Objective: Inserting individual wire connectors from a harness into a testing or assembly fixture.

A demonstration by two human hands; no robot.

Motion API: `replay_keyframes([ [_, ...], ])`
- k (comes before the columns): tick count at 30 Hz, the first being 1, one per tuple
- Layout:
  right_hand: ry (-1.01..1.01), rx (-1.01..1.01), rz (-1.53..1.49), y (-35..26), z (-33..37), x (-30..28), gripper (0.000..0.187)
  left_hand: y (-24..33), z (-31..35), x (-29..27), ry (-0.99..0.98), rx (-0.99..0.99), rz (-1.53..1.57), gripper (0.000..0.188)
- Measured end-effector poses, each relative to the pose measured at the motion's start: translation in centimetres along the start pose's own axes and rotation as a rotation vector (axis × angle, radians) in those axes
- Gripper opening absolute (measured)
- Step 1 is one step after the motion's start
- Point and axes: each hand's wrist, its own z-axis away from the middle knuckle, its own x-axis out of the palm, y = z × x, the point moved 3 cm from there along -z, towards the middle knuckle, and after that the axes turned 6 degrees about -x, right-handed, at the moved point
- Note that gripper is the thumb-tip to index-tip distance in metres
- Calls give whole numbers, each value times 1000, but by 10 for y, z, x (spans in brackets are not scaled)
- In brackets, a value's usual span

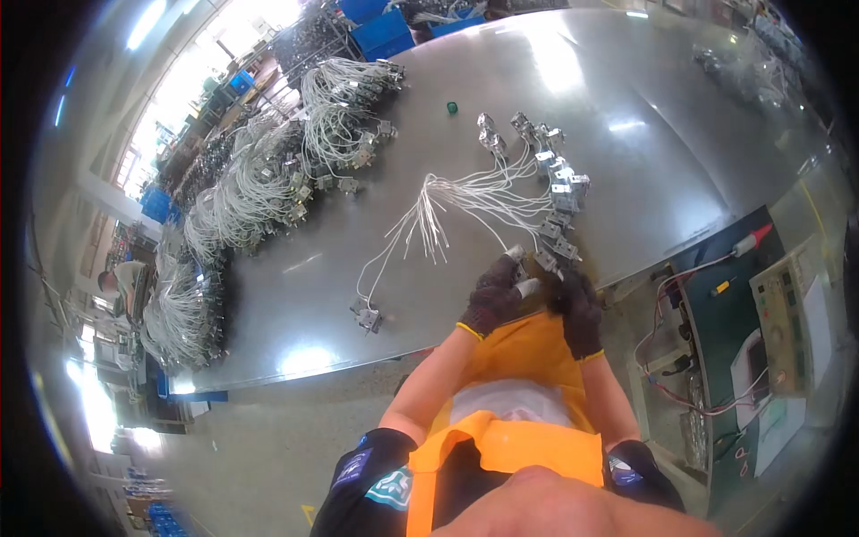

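Both my hands wear dark knitted gloves with yellow cuffs and meet at the near edge of the metal table. My left hand [495, 294], with pale-covered fingertips, is closed around a small metal part with a white wire. My right hand [580, 315] is curled in beside it; what its fingers grip is hidden. Just beyond them, a curved row of small silvery metal parts [562, 192] lies on the table. Their white wires [474, 192] gather to the left into a bundle with spread loose ends. One separate metal part [367, 316] lies nearer the left, its wire reaching toward the bundle.
Large heaps of white-wired metal parts [242, 206] line the table's left side. A small green object [452, 107] lies on the metal table [429, 143]. At right stand a tester box [777, 304] and a red-tipped probe [752, 239] with cables. Blue bins [383, 36] stand beyond.
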Motion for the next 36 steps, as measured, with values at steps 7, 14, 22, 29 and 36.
replay_keyframes([
  [7, -149, 515, -361, -10, 48, -7, 31, 10, -15, -10, -284, 92, 9, 53],
  [14, -191, 578, -447, -11, 50, -4, 33, 7, -9, 3, -71, 94, -66, 55],
  [22, -158, 214, -336, 6, 41, 15, 20, 11, -12, 5, -218, -211, 425, 48],
  [29, -224, -286, 157, -8, 29, 17, 15, 20, -15, 5, -137, -215, 296, 42],
  [36, -367, 923, -1022, 6, 37, 13, 12, 19, -6, 7, -33, -192, 241, 47],
])
